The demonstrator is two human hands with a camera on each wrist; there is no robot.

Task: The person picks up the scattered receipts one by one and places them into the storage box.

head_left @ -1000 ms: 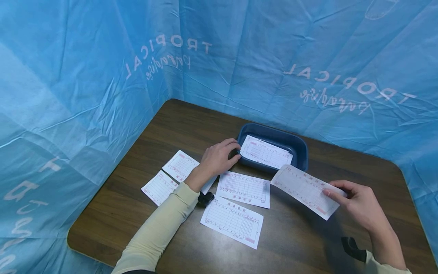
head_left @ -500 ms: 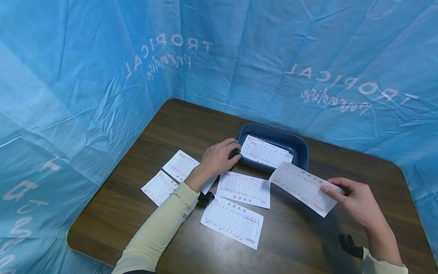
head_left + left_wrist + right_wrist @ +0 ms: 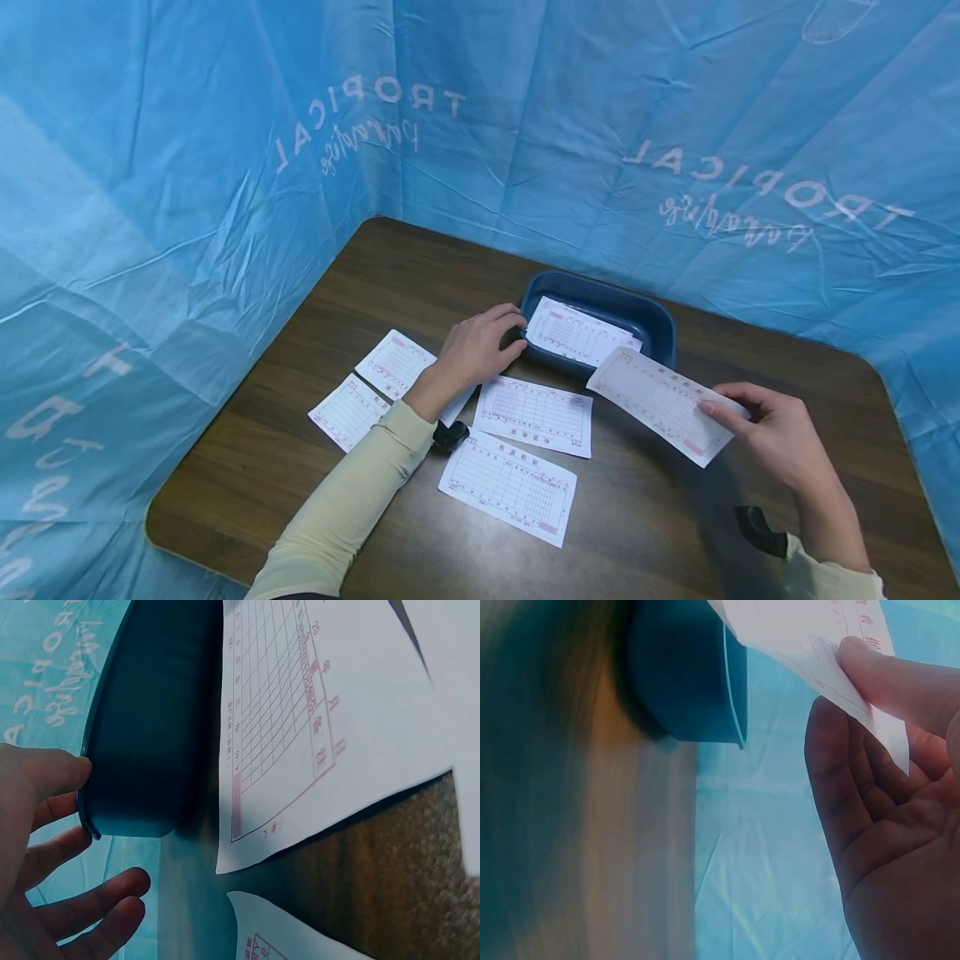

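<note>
- Curtain [image 3: 517,150]: blue, hung beyond the desk's far edge and along its left edge, probably to screen off the surroundings.
- Desk [image 3: 435,275]: dark wood grain with rounded corners; it carries the tray and the loose slips.
- Tray [image 3: 647,317]: navy, set close to the far edge, between the far-left and far-right corners, within reach of either hand.
- Left hand [image 3: 480,340]: at the tray's left end. Thumb and fingers clamp the rim, while 2 other fingers stand spread and clear of it; the grip seems meant to stop the tray from sliding.
- Right hand [image 3: 780,429]: toward the desk's right edge, thumb on the upper face of the held slip and fingers beneath, pinched together on the paper.
- Held slip [image 3: 660,404]: raised above the desk, gripped at 1 end only, which leaves the other end free. That end overlaps the tray's near-right corner in the head view; whether it touches, I cannot tell.
- Desk slips [image 3: 534,415]: 4 can be made out. 2 lie toward the left edge, partly hidden by the left arm; 2 lie between the tray and the near edge, laid flat so their printed grids show.
- Tray slips [image 3: 581,331]: apparently more than 1, judging by the offset edges, printed side up.
</note>
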